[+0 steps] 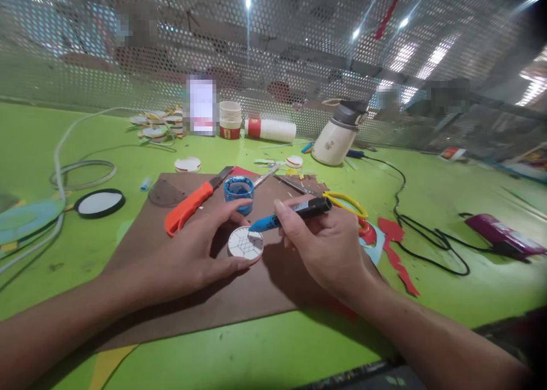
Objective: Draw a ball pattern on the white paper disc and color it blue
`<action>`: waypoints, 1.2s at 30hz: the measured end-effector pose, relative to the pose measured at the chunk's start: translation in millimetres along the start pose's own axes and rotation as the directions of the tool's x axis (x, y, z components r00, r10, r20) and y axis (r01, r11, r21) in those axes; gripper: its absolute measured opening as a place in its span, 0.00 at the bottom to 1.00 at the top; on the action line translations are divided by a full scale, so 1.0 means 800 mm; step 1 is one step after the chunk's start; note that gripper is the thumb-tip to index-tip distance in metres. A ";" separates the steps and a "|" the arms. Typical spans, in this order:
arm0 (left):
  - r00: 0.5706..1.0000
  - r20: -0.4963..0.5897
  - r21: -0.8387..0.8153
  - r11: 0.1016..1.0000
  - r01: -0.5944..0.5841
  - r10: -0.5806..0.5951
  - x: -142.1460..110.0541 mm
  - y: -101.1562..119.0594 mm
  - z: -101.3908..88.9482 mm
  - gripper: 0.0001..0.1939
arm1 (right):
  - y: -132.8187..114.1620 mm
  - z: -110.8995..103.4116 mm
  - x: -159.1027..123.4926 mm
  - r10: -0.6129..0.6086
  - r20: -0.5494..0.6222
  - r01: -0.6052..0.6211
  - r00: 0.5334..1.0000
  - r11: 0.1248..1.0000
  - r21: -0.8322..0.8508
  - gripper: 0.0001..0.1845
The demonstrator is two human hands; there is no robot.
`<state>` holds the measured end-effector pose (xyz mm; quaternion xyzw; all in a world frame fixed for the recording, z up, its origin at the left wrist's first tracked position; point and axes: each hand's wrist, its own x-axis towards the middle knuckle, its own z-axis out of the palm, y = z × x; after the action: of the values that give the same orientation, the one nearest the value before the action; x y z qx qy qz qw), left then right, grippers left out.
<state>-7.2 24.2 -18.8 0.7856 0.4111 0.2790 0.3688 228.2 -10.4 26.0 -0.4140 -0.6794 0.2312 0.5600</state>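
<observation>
My left hand (194, 247) pinches a small white disc (245, 244) with a drawn line pattern, holding it on the brown mat (222, 299). My right hand (327, 245) grips a blue-tipped black marker (290, 213), its tip touching the disc's upper right edge. Just behind the disc stands a small blue tape roll (239, 192).
An orange utility knife (194, 202) lies on the mat's left. Yellow-handled scissors (346, 203) and red paper cutouts (395, 250) lie at right, with a black cable (427, 236) and purple device (502, 233). Paper cups (230, 119), a white bottle (339, 134) and a mesh screen (299, 54) stand behind.
</observation>
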 end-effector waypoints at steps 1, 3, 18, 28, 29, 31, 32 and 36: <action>1.000 -0.009 0.008 1.000 0.009 -0.009 -0.001 0.001 -0.001 0.37 | 0.000 0.000 0.001 -0.002 -0.004 0.002 1.000 1.000 0.010 0.18; 1.000 -0.017 0.008 1.000 0.023 -0.023 -0.002 0.002 -0.002 0.42 | -0.001 0.001 0.002 0.004 -0.003 -0.004 1.000 0.999 0.037 0.17; 1.000 0.019 -0.120 0.993 -0.010 0.012 -0.003 -0.006 0.003 0.46 | -0.001 0.000 -0.004 0.061 0.126 -0.062 0.990 0.998 0.005 0.09; 1.000 0.016 -0.082 0.997 0.002 0.000 -0.001 -0.004 0.002 0.44 | 0.001 -0.003 -0.003 0.124 0.143 -0.131 0.982 0.991 0.037 0.09; 1.000 0.013 -0.080 0.997 0.003 -0.002 -0.001 -0.004 0.002 0.44 | 0.000 -0.003 -0.002 0.127 0.147 -0.134 0.981 0.990 0.037 0.09; 1.000 0.003 -0.089 0.996 -0.002 0.003 -0.001 -0.005 0.002 0.44 | 0.000 -0.003 -0.002 0.132 0.158 -0.137 0.979 0.990 0.026 0.09; 1.000 0.001 -0.099 0.995 -0.007 0.007 -0.002 -0.005 0.002 0.44 | 0.000 -0.003 -0.002 0.138 0.163 -0.143 0.977 0.990 0.017 0.09; 1.000 0.014 -0.118 0.993 -0.014 0.016 -0.002 -0.005 0.004 0.38 | -0.001 -0.003 -0.002 0.167 0.166 -0.172 0.972 0.985 0.019 0.09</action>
<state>-7.2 23.6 -24.1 0.7675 0.3852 0.2997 0.4156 230.3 -12.6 26.0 -0.4407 -0.6813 0.3228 0.4873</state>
